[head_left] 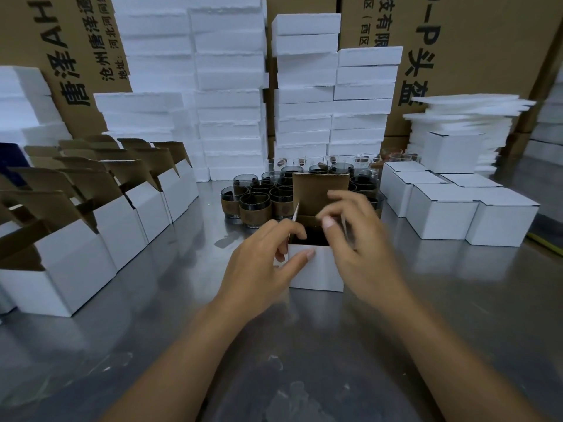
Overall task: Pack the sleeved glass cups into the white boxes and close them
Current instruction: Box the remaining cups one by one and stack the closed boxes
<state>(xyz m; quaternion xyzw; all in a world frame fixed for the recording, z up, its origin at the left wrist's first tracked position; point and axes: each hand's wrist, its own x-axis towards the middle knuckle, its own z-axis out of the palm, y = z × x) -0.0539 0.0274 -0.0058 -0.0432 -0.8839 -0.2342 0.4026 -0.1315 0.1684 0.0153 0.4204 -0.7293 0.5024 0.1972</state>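
Note:
A small white box (313, 271) stands on the steel table in front of me, its brown-lined lid (320, 193) upright at the back. Something dark sits inside it, too dim to make out. My left hand (262, 269) grips the box's left front corner, thumb on the front wall and fingers curled over the rim. My right hand (356, 236) hovers over the box's right side, blurred, fingertips at the right side flap. Behind the box stands a cluster of glass cups with brown sleeves (254, 205).
Rows of open white boxes (91, 239) with raised lids line the left side. Closed white boxes (441, 208) are grouped at the right. Stacks of white foam blocks (228, 102) and brown cartons (487, 41) rise at the back, beside a pile of foam sheets (463, 117).

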